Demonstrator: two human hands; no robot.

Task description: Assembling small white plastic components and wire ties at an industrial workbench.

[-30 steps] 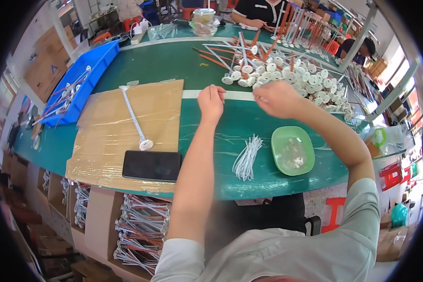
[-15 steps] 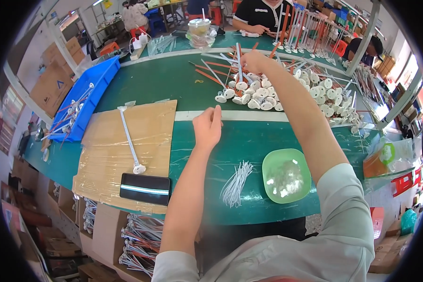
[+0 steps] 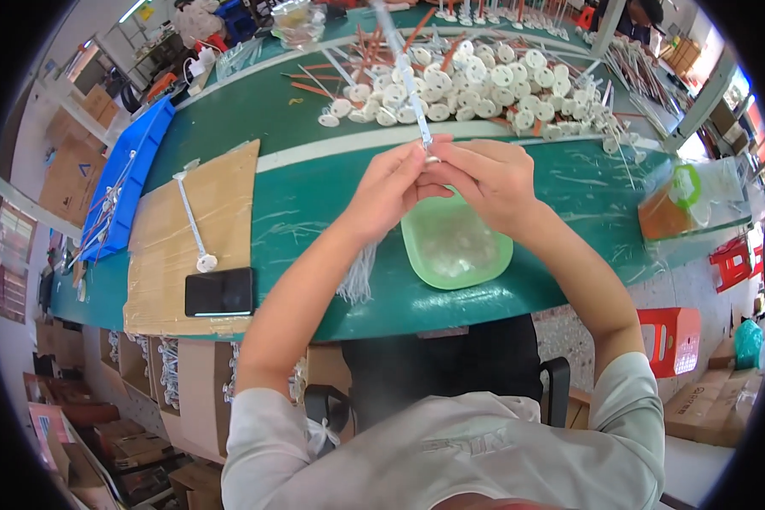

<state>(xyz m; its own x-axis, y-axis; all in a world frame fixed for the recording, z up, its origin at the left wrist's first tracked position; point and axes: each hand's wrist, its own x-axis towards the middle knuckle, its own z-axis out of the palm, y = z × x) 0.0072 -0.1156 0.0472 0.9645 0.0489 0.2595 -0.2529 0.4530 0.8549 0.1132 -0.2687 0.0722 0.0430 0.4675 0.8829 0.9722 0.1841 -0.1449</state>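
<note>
My left hand (image 3: 388, 189) and my right hand (image 3: 484, 177) meet above the green table (image 3: 314, 195), both pinching the near end of a thin white rod (image 3: 406, 81) that points away from me. Just below the hands sits a light green dish (image 3: 455, 246) with small clear pieces in it. A bundle of white cable ties (image 3: 359, 276) lies under my left wrist. A heap of white round-headed parts (image 3: 467, 89) and orange sticks covers the far side of the table.
A cardboard sheet (image 3: 200, 238) at left carries one finished white rod with a disc (image 3: 193, 225) and a black phone (image 3: 219, 291). A blue bin (image 3: 123, 191) stands further left. An orange-and-green bag (image 3: 676, 204) rests at right. A red stool (image 3: 676, 340) is below the table edge.
My right hand came back from the far pile with a white rod, and my left hand rose from the table to meet it over the green dish. The view tilted down.
</note>
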